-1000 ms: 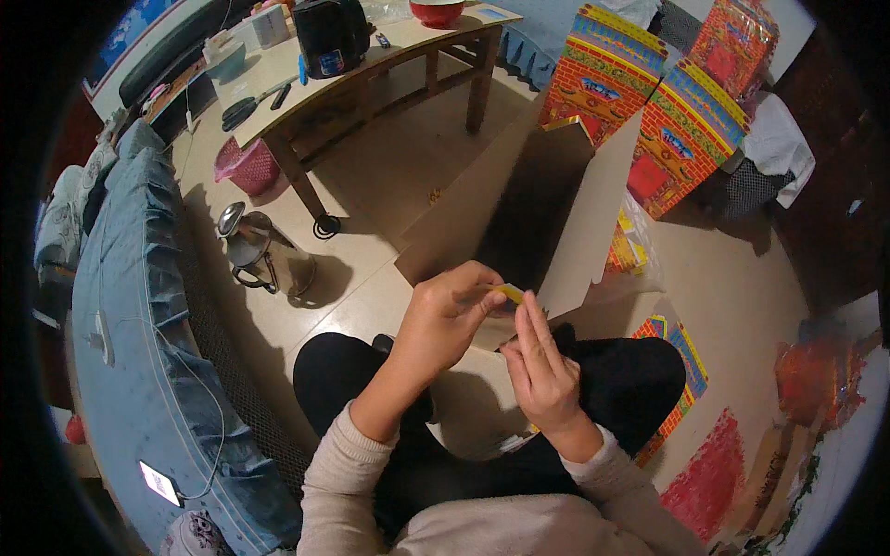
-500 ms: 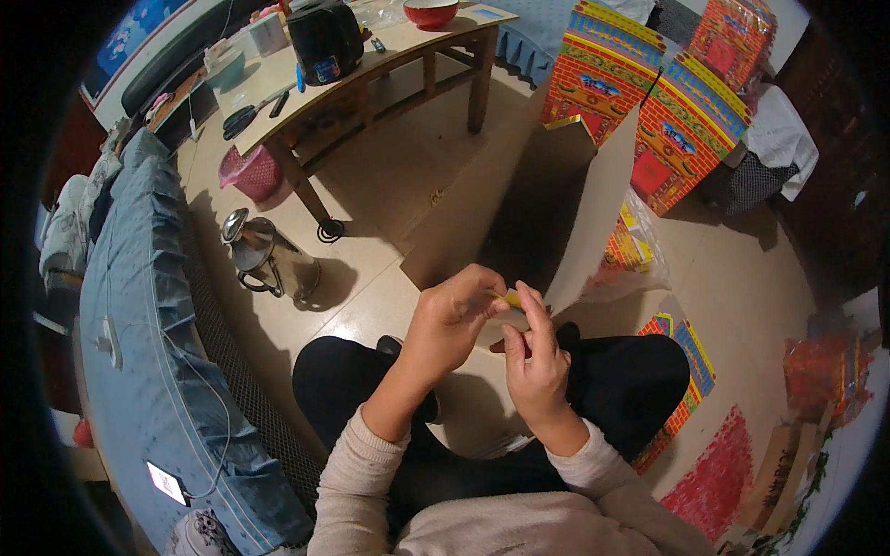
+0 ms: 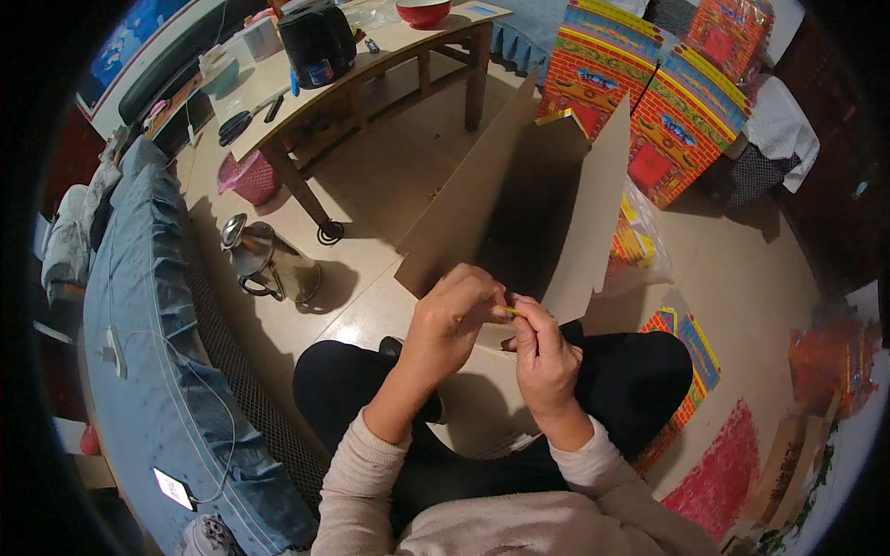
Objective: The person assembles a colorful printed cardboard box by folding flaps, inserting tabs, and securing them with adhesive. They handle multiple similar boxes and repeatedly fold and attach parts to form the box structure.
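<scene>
Both forearms enter from the lower edge, clad in light beige sleeves, and converge at the centre above the crossed legs in black trousers. The left hand (image 3: 450,320) is raised, wrist bent, back of hand toward the camera, fingers curled with thumb and forefinger pinched together at the tips. The right hand (image 3: 545,357) sits just beside it, slightly lower, fingers pointing up and closed in a matching pinch. The fingertips of both hands meet.
</scene>
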The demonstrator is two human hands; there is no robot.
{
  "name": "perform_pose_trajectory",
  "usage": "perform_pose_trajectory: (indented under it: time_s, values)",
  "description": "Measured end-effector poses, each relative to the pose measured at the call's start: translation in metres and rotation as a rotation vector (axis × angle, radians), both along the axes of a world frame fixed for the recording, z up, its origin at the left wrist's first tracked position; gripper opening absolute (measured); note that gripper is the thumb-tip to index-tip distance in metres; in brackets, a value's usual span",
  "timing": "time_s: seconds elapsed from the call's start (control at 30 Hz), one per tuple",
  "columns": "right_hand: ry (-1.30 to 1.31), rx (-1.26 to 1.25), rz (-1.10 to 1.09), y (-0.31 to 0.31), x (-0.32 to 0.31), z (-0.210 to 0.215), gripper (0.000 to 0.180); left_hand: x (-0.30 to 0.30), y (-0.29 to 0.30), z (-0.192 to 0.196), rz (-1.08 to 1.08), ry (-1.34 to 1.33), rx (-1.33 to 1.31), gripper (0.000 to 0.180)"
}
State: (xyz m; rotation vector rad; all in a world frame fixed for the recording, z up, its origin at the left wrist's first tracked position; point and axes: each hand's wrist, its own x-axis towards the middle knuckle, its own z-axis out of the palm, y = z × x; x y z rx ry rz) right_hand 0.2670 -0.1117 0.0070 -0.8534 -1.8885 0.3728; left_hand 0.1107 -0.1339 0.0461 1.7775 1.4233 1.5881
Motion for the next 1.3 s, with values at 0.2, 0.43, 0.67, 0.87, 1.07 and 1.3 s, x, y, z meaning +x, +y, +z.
perform_pose_trajectory:
  time_s: [0.2, 0.43, 0.67, 0.87, 1.07, 1.3]
  values:
    - [-0.059, -0.016, -0.026, -0.005, 0.008, -0.005, 0.015, 0.001, -0.004, 0.001, -0.032, 0.014, -0.080, 0.020]
    - [0.069, -0.155, 0.049, -0.013, 0.001, 0.000, 0.021, -0.002, -0.008, -0.002, -0.097, -0.040, -0.072, 0.024]
    - [0.202, -0.318, 0.106, -0.014, -0.004, -0.005, 0.023, 0.022, -0.014, -0.001, 0.388, 0.112, 0.259, 0.027]
    - [0.250, -0.328, 0.152, -0.017, -0.003, -0.001, 0.017, 0.031, -0.033, -0.030, 0.582, 0.262, 0.352, 0.029]
    - [0.292, -0.393, 0.188, -0.016, -0.003, -0.001, 0.017, 0.034, -0.027, -0.026, 0.577, 0.223, 0.342, 0.034]
    - [0.355, -0.469, 0.232, -0.020, -0.008, 0.000, 0.016, 0.033, -0.031, -0.029, 0.505, 0.166, 0.272, 0.040]
